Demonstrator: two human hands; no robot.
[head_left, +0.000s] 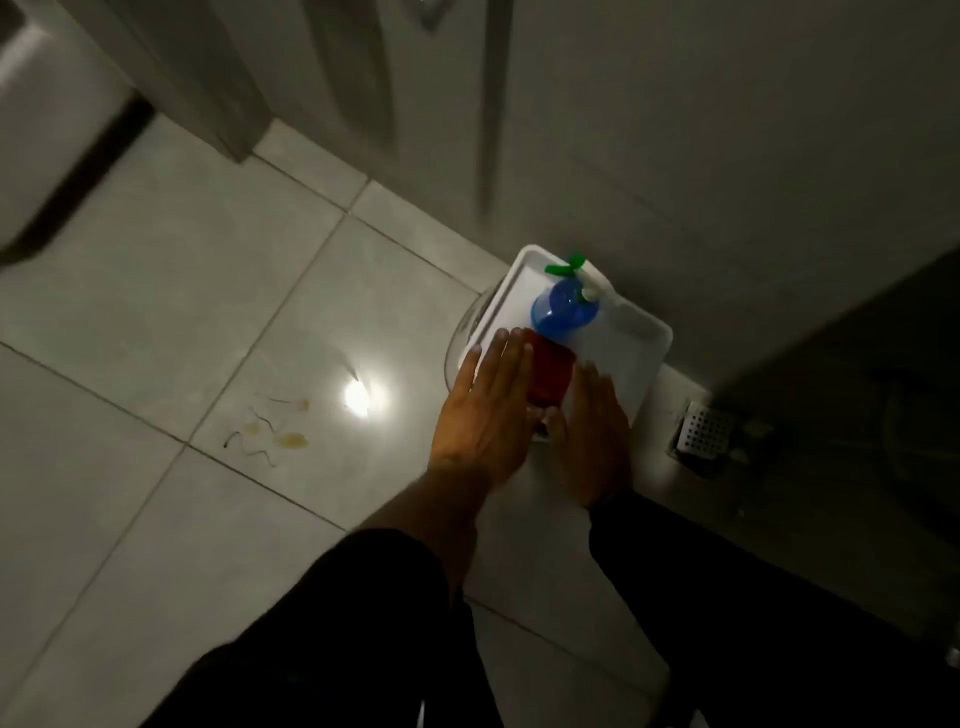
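Observation:
A white tray (631, 358) sits on a round stand on the tiled floor against the wall. On it stand a blue spray bottle (563, 312) with a green and white nozzle and a dark red container (550, 376). My left hand (491, 410) reaches down with straight fingers beside the red container's left side. My right hand (592, 431) is spread flat to the container's right, over the tray's near edge. Whether either hand touches the container is unclear.
A metal floor drain grate (704, 428) lies right of the tray. Yellowish stains and dark streaks (270, 431) mark the tiles to the left, near a bright light reflection (361, 397). A white fixture (57, 119) fills the top left. A door and frame (363, 78) stand behind.

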